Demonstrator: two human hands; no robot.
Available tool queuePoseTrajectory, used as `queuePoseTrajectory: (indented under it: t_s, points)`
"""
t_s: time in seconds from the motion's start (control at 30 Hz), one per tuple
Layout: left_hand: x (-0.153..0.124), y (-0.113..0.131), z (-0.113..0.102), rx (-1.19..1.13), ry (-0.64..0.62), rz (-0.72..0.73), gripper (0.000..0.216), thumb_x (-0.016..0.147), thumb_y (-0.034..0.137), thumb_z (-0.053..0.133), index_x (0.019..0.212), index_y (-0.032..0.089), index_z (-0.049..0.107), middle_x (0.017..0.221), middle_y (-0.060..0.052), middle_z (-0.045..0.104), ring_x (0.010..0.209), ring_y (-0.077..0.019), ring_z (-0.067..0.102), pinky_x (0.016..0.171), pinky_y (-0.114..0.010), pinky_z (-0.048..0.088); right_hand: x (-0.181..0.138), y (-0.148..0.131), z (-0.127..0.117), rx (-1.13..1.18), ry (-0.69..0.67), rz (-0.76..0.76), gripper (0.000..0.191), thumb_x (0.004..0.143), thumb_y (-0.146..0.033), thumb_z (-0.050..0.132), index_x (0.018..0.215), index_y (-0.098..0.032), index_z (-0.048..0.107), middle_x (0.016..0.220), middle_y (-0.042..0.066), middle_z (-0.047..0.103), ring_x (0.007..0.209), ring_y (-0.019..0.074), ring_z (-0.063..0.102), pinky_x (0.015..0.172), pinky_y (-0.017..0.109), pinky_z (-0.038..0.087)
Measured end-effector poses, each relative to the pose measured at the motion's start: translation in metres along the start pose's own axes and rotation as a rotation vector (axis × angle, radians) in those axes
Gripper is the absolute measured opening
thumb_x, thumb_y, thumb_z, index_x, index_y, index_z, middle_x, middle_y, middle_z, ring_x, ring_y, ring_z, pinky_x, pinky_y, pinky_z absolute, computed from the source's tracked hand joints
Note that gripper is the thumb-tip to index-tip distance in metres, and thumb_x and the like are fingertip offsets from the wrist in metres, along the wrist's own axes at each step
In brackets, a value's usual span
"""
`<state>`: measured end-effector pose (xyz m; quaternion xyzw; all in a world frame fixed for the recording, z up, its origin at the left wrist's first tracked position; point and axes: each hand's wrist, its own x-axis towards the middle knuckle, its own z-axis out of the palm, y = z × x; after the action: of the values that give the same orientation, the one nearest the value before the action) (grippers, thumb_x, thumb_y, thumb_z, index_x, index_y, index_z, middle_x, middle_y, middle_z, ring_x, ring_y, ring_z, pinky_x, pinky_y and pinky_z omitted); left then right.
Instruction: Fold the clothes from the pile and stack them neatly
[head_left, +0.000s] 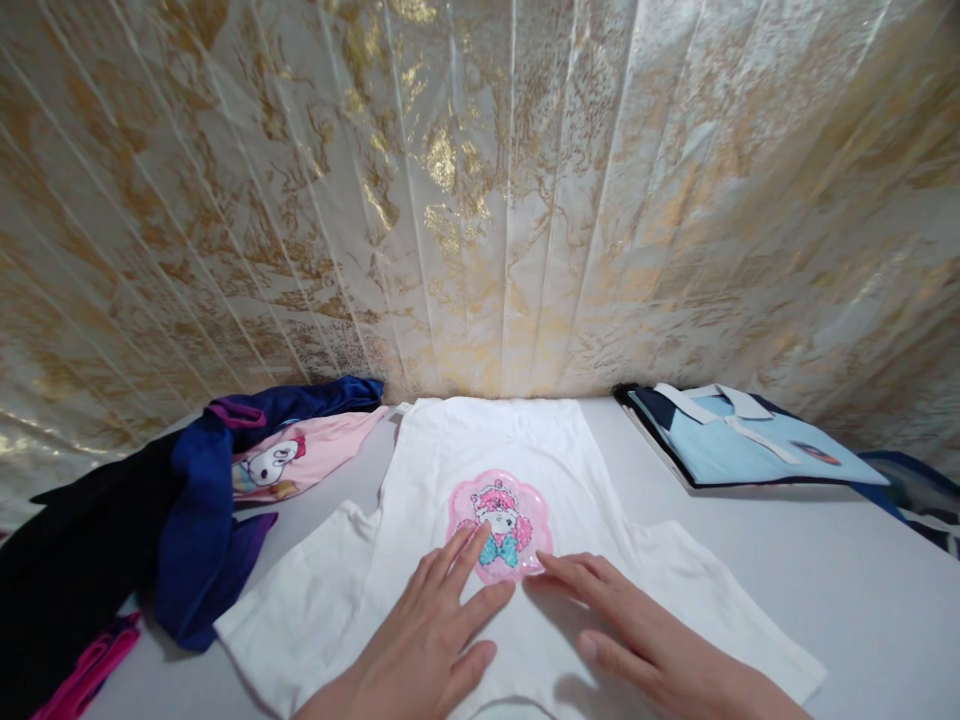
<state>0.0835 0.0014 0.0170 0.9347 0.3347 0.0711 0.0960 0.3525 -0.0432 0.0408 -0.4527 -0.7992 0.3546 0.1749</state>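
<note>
A white T-shirt (487, 433) lies spread on the table, its neckline toward me and its hem at the far side. On its chest is a pink flower-shaped patch (532, 510) with a cartoon character wearing a teal bow. My left hand (436, 612) rests over the lower left of the patch, fingers stretched out and touching the print. Beside the patch's lower right edge is my right hand (622, 625), its fingers extended and its fingertips at the rim. Neither hand grips anything.
Loose dark blue, black and pink clothes (206, 520) are heaped at the left. At the right lies a stack of folded shirts, a light blue collared shirt (731, 440) on top. A gold-patterned curtain (480, 200) hangs behind the white table (885, 590).
</note>
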Motion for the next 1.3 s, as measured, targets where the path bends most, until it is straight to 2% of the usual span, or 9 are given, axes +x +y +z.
queuePoseTrajectory:
  t_s: [0.17, 0.37, 0.6, 0.67, 0.87, 1.0, 1.13, 1.2, 1.3]
  points:
    - [0.004, -0.002, -0.006, -0.043, -0.082, -0.03, 0.073, 0.083, 0.018, 0.057, 0.146, 0.041, 0.029, 0.16, -0.001, 0.005, 0.144, -0.0343, 0.014, 0.109, -0.059, 0.029, 0.005, 0.01, 0.005, 0.009, 0.081, 0.02, 0.057, 0.098, -0.051, 0.033, 0.15, -0.026, 0.028, 0.13, 0.013, 0.052, 0.119, 0.0251, 0.05, 0.105, 0.047, 0.04]
    - [0.007, -0.002, -0.006, -0.11, -0.165, -0.103, 0.079, 0.081, 0.023, 0.058, 0.15, 0.036, 0.022, 0.16, -0.001, 0.002, 0.145, -0.0333, 0.007, 0.114, -0.058, 0.018, 0.003, 0.019, 0.01, 0.03, 0.17, 0.019, 0.058, 0.097, -0.046, 0.039, 0.15, -0.027, 0.023, 0.14, 0.012, 0.047, 0.126, 0.0248, 0.044, 0.108, 0.047, 0.035]
    - [0.007, 0.002, -0.009, -0.108, -0.115, -0.061, 0.066, 0.076, 0.014, 0.056, 0.138, 0.033, 0.043, 0.16, 0.0, 0.001, 0.145, -0.0306, 0.005, 0.115, -0.054, 0.017, 0.004, 0.011, 0.007, 0.064, 0.13, -0.044, 0.055, 0.097, -0.043, 0.043, 0.148, -0.027, 0.029, 0.136, 0.011, 0.054, 0.123, 0.0248, 0.046, 0.105, 0.048, 0.038]
    - [0.008, 0.003, -0.01, -0.106, -0.12, -0.061, 0.069, 0.076, 0.015, 0.057, 0.14, 0.034, 0.041, 0.16, -0.001, 0.0, 0.145, -0.0312, 0.005, 0.115, -0.055, 0.016, 0.005, 0.01, 0.006, 0.059, 0.13, -0.026, 0.055, 0.098, -0.043, 0.042, 0.148, -0.027, 0.029, 0.134, 0.011, 0.055, 0.121, 0.0247, 0.047, 0.105, 0.048, 0.038]
    - [0.01, 0.003, -0.01, -0.123, -0.188, -0.081, 0.082, 0.078, 0.018, 0.055, 0.15, 0.035, 0.02, 0.159, 0.0, -0.003, 0.145, -0.031, 0.004, 0.115, -0.056, 0.015, 0.007, 0.012, 0.01, -0.007, 0.126, 0.036, 0.056, 0.097, -0.044, 0.042, 0.149, -0.026, 0.03, 0.127, 0.013, 0.054, 0.115, 0.0249, 0.051, 0.102, 0.046, 0.041]
    - [0.01, 0.002, -0.008, -0.117, -0.176, -0.085, 0.084, 0.078, 0.021, 0.055, 0.152, 0.029, 0.017, 0.159, -0.002, -0.002, 0.145, -0.0299, 0.001, 0.116, -0.055, 0.015, 0.005, 0.01, 0.009, -0.002, 0.137, 0.01, 0.056, 0.097, -0.044, 0.04, 0.149, -0.028, 0.027, 0.131, 0.012, 0.05, 0.119, 0.0241, 0.048, 0.104, 0.045, 0.04]
    - [0.01, 0.002, -0.008, -0.111, -0.175, -0.077, 0.085, 0.078, 0.019, 0.055, 0.152, 0.027, 0.014, 0.159, -0.004, -0.002, 0.145, -0.0302, 0.001, 0.116, -0.054, 0.016, 0.006, 0.007, 0.008, -0.052, 0.094, -0.024, 0.053, 0.096, -0.045, 0.043, 0.146, -0.027, 0.036, 0.133, 0.012, 0.051, 0.122, 0.0255, 0.047, 0.104, 0.045, 0.04]
    - [0.011, 0.003, -0.009, -0.105, -0.181, -0.053, 0.082, 0.078, 0.017, 0.054, 0.151, 0.03, 0.019, 0.16, -0.003, -0.002, 0.145, -0.0302, 0.001, 0.116, -0.055, 0.016, 0.008, 0.008, 0.009, -0.094, 0.109, 0.006, 0.054, 0.096, -0.045, 0.044, 0.146, -0.027, 0.036, 0.131, 0.012, 0.054, 0.122, 0.0263, 0.047, 0.104, 0.046, 0.041]
    - [0.01, 0.005, -0.011, -0.097, -0.164, -0.014, 0.07, 0.077, 0.014, 0.053, 0.142, 0.032, 0.037, 0.16, 0.0, 0.001, 0.145, -0.03, 0.003, 0.116, -0.054, 0.016, 0.009, 0.014, 0.011, -0.105, 0.169, 0.03, 0.056, 0.096, -0.046, 0.041, 0.148, -0.027, 0.032, 0.132, 0.012, 0.055, 0.123, 0.0261, 0.045, 0.105, 0.046, 0.04]
